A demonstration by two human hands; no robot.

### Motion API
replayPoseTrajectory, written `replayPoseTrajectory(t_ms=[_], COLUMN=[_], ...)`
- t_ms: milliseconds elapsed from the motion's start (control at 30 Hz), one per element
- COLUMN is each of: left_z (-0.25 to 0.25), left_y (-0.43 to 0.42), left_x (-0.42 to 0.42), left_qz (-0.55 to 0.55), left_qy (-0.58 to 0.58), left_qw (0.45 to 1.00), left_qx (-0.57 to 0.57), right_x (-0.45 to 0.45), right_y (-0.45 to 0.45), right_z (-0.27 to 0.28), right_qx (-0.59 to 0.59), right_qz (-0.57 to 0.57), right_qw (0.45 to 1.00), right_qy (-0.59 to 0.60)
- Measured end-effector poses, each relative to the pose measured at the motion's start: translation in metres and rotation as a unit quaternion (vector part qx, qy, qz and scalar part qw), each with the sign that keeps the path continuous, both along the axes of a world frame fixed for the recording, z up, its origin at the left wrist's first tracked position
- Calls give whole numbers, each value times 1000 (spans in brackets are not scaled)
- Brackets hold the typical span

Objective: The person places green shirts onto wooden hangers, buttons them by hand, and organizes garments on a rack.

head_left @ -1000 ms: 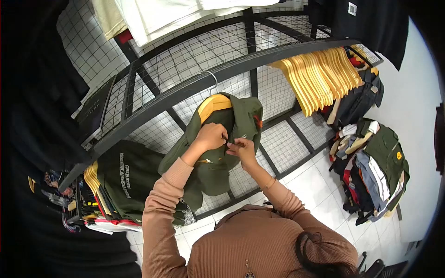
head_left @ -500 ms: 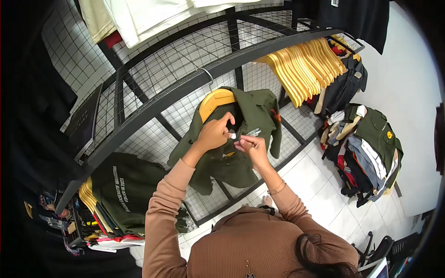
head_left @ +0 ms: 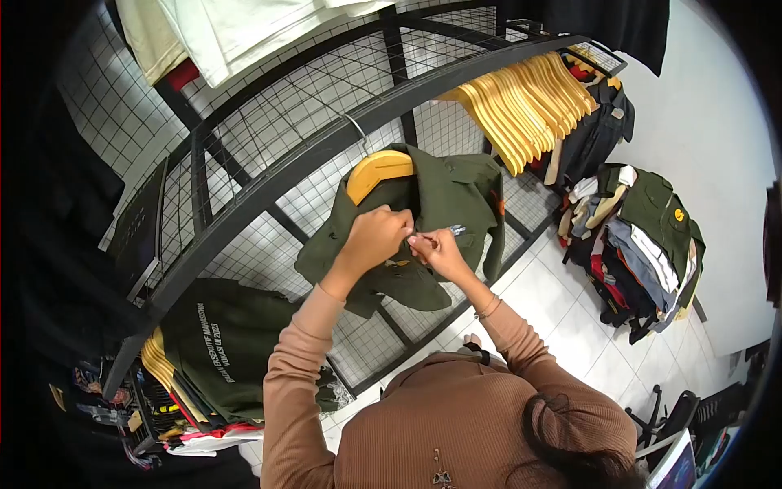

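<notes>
A dark green collared shirt (head_left: 456, 191) hangs on a yellow wooden hanger (head_left: 381, 173), whose metal hook is over the black rack rail. At the shirt's front opening, my left hand (head_left: 376, 238) is closed with its fingers bent around the front edge. My right hand (head_left: 442, 253) pinches the cloth just beside it, thumb and finger together. The two sets of fingertips nearly meet. Whatever small part lies between them is hidden. A small printed or embroidered patch shows on the chest, to the right of my hands.
A row of yellow hangers (head_left: 525, 110) hangs farther right on the black rack (head_left: 318, 138). Below it a pile of folded clothes (head_left: 643, 244) rests by the white wall. More dark green garments (head_left: 244, 350) hang at lower left. Pale shirts (head_left: 244, 33) are overhead.
My left fingers have curled in from a more spread shape, and both hands have drawn closer together at the shirt front. A small white bit by the left fingertips is now out of sight.
</notes>
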State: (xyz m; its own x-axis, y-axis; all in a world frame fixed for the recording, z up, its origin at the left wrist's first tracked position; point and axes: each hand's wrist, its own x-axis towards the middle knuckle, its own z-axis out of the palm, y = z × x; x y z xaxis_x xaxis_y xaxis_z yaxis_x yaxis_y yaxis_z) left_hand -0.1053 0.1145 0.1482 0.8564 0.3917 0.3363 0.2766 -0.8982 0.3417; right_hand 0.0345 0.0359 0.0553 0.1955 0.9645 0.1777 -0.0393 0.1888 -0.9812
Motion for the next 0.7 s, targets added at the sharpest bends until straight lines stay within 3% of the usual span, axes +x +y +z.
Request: replayPoseTrajectory(t_ms=[100,233,400,500,533,633,700], left_z=[-5,-10,-19,-20,-18,-17,-15], left_y=[-9,-13,-19,-20,-19,-19,-23], left_x=[1,3,4,5,5,2,0], left_qz=[46,92,156,185,188,173,118], left_qy=[-1,-20,-54,-64,-59,-29,26], left_qw=[996,988,967,959,962,968,977], left_qx=[70,120,196,206,191,179,178], right_x=[-8,-19,-11,-14,-11,2,16], right_y=[-7,-6,1,3,4,4,8], right_z=[2,3,-2,2,1,-13,-33], right_qx=[14,86,85,-17,-18,-79,-99], right_qz=[-84,-144,-121,-32,-27,131,179], right_qw=[986,967,968,990,990,925,939], right_qy=[-144,-192,-205,138,136,348,278])
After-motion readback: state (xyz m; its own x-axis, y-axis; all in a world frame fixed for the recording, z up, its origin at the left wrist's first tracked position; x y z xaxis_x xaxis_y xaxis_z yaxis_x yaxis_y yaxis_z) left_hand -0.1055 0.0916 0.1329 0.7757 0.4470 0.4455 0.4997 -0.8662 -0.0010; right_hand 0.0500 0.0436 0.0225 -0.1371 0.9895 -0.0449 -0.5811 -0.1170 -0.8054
